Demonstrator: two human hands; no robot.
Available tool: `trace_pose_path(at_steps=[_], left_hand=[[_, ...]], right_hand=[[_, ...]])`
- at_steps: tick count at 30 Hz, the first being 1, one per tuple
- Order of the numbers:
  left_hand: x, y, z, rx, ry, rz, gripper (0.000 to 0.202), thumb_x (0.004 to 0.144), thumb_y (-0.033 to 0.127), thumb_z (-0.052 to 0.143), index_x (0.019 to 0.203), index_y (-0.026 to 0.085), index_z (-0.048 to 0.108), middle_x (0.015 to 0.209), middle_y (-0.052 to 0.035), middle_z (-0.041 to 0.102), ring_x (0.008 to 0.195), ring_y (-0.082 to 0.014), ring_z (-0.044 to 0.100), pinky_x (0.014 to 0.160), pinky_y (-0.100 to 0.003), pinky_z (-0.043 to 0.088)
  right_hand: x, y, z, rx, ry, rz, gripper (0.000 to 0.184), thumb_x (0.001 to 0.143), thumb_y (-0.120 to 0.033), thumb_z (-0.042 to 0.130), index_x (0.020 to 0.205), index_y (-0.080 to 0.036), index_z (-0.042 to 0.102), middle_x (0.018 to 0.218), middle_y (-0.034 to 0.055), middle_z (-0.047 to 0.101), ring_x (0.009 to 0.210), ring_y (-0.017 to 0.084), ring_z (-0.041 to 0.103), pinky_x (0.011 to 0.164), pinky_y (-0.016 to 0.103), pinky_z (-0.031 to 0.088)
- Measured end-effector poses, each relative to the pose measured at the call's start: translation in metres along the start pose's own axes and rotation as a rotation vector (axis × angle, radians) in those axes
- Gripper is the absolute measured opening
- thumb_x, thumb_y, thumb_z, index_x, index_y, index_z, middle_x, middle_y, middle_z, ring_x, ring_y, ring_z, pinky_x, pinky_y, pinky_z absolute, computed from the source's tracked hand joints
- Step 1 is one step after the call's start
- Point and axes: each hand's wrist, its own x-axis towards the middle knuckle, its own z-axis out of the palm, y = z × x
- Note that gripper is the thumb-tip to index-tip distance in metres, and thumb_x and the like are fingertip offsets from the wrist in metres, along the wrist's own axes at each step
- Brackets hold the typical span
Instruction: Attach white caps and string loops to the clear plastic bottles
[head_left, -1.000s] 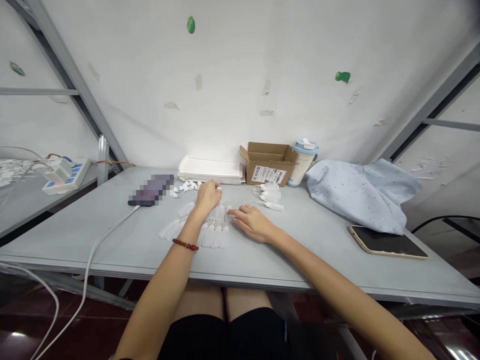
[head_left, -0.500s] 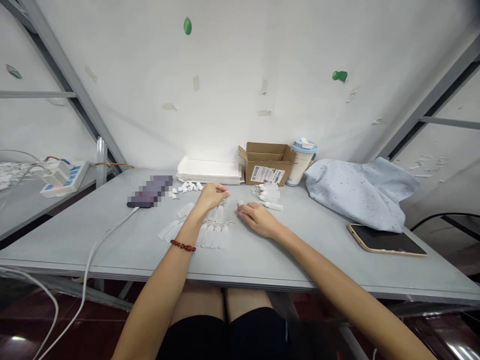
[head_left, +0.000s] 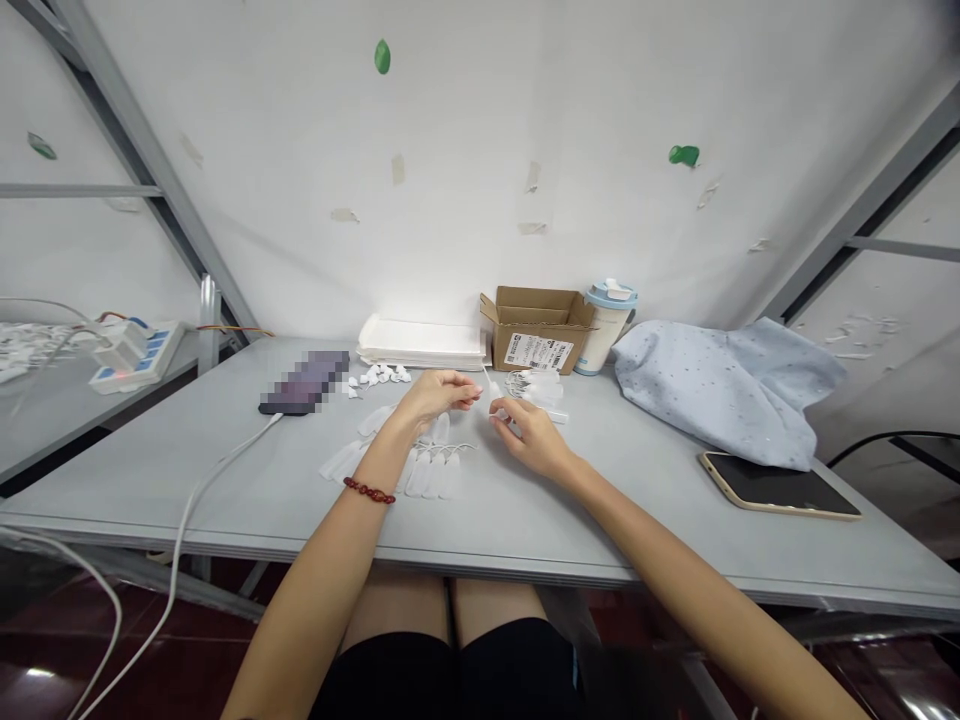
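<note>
Over the middle of the table my left hand [head_left: 442, 394] is closed in a pinch; anything between its fingertips is too small to make out. My right hand [head_left: 531, 436] faces it, thumb and fingers closed on a small white piece with a thin cord [head_left: 492, 384] that sticks up. Beneath and beside my left wrist lie rows of flat, translucent white tags [head_left: 431, 476] with cord ends, partly covered by the arm. Beyond my right hand is a bunch of similar white tags with looped cords [head_left: 541, 383]. Small white pieces [head_left: 384, 374] sit in a cluster behind my left hand.
At the back stand a stack of white trays [head_left: 424, 345], an open cardboard box [head_left: 538, 345] and a lidded cup [head_left: 600, 335]. Light blue cloth [head_left: 720, 390] and a phone [head_left: 780, 487] lie right. A blurred dark device [head_left: 306, 383] with a white cable [head_left: 202, 490] lies left.
My right hand has risen slightly from the table with the white piece, whose cord now points up. My left hand has shifted a little right, and the two hands are closer together.
</note>
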Motion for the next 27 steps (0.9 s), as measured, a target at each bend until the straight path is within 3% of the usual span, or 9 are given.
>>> trace_pose_path(at_steps=[4, 7, 14, 17, 22, 27], left_hand=[[0.000, 0.000, 0.001, -0.110, 0.008, 0.003, 0.035, 0.048, 0.028, 0.085, 0.074, 0.011, 0.070, 0.073, -0.0042, 0.066, 0.073, -0.0133, 0.058, 0.083, -0.034, 0.045], [0.000, 0.001, 0.002, -0.166, -0.048, -0.007, 0.031, 0.051, 0.024, 0.084, 0.077, 0.012, 0.071, 0.079, -0.0046, 0.067, 0.077, -0.0138, 0.059, 0.087, -0.035, 0.044], [-0.002, 0.001, 0.003, -0.126, -0.143, 0.024, 0.024, 0.058, 0.024, 0.080, 0.077, 0.013, 0.072, 0.090, -0.0059, 0.066, 0.081, -0.0137, 0.056, 0.089, -0.035, 0.041], [-0.002, 0.001, 0.001, -0.106, -0.172, 0.024, 0.025, 0.058, 0.025, 0.080, 0.079, 0.015, 0.072, 0.091, -0.0056, 0.066, 0.081, -0.0136, 0.055, 0.090, -0.036, 0.040], [-0.004, 0.003, 0.001, -0.090, -0.178, 0.044, 0.023, 0.057, 0.025, 0.081, 0.076, 0.016, 0.071, 0.098, -0.0051, 0.064, 0.082, -0.0125, 0.055, 0.090, -0.037, 0.039], [-0.007, 0.007, 0.003, -0.077, -0.171, 0.052, 0.026, 0.057, 0.024, 0.080, 0.078, 0.016, 0.070, 0.094, -0.0046, 0.064, 0.083, -0.0130, 0.056, 0.088, -0.034, 0.040]], right_hand=[[-0.001, -0.004, 0.000, 0.019, 0.011, -0.011, 0.013, 0.086, -0.021, 0.043, 0.094, -0.019, 0.053, 0.083, 0.0061, 0.059, 0.069, 0.016, 0.054, 0.064, 0.027, 0.040], [-0.001, -0.007, -0.002, 0.075, 0.006, -0.013, 0.011, 0.084, -0.020, 0.043, 0.090, -0.019, 0.053, 0.078, 0.0041, 0.057, 0.066, 0.014, 0.052, 0.062, 0.026, 0.039], [-0.001, -0.011, -0.006, 0.273, -0.036, 0.009, 0.008, 0.078, -0.015, 0.045, 0.081, -0.020, 0.050, 0.063, -0.0032, 0.050, 0.055, 0.010, 0.044, 0.056, 0.023, 0.036], [-0.001, -0.013, -0.008, 0.436, -0.045, 0.119, 0.005, 0.078, -0.018, 0.045, 0.081, -0.021, 0.049, 0.059, -0.0045, 0.049, 0.054, 0.011, 0.043, 0.056, 0.024, 0.036], [0.003, -0.016, -0.012, 0.927, -0.044, 0.378, 0.010, 0.076, -0.025, 0.049, 0.081, -0.022, 0.041, 0.058, -0.0051, 0.053, 0.054, 0.012, 0.047, 0.053, 0.025, 0.039], [0.006, -0.014, -0.016, 1.301, -0.064, 0.525, 0.014, 0.075, -0.026, 0.051, 0.079, -0.022, 0.038, 0.051, -0.0064, 0.046, 0.046, 0.010, 0.039, 0.048, 0.023, 0.036]])
